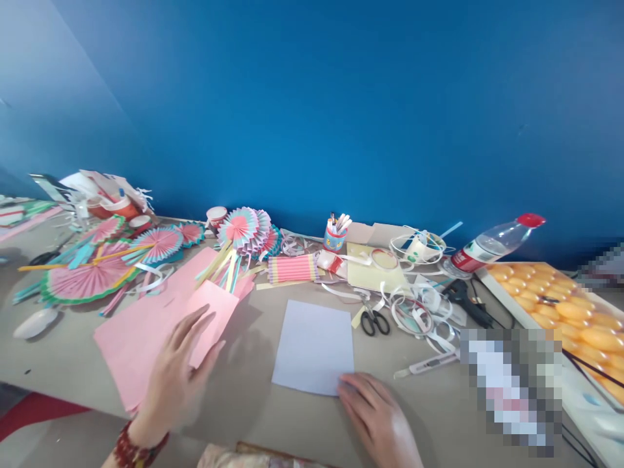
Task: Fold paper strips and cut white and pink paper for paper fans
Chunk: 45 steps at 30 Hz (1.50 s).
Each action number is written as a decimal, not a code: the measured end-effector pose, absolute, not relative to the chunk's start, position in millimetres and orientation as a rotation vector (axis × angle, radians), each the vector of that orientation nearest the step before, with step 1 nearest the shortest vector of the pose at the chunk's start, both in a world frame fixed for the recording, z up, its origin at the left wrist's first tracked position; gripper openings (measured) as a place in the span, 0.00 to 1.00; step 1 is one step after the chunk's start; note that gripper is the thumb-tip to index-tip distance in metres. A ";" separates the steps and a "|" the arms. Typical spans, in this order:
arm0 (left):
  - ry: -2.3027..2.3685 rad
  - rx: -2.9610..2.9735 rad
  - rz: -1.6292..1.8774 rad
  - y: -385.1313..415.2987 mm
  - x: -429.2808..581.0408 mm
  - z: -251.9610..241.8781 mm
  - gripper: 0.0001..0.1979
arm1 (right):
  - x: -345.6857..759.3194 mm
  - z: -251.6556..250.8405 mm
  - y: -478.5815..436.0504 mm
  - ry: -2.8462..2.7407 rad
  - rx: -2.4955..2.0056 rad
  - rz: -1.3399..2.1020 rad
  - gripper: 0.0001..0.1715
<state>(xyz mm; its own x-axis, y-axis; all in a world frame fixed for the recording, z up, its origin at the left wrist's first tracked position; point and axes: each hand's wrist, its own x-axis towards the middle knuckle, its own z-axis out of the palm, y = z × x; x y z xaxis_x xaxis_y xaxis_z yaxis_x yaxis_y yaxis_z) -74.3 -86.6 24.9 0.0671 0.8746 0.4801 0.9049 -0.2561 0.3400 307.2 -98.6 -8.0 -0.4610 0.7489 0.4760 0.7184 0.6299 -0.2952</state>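
Observation:
My left hand, a beaded bracelet at its wrist, holds a small piece of pink paper between thumb and fingers. It is above the left part of the table, over a larger pink sheet that lies flat. In front of me lies a lavender sheet of paper. The fingers of my right hand are close together and curled at its lower right corner; my thumb there is hard to see. Black-handled scissors lie just beyond the sheet's right side.
Pleated paper fans spread over the left, near a white computer mouse. Paper strips, a utility knife, a glue gun and a bottle are on the right. A decorated pen cup stands by the blue wall.

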 end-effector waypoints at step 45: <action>-1.621 -3.020 -0.714 -78.4 12.2 1.1 0.10 | 298.2 -10.3 -105.4 -2.137 -1.274 0.338 0.12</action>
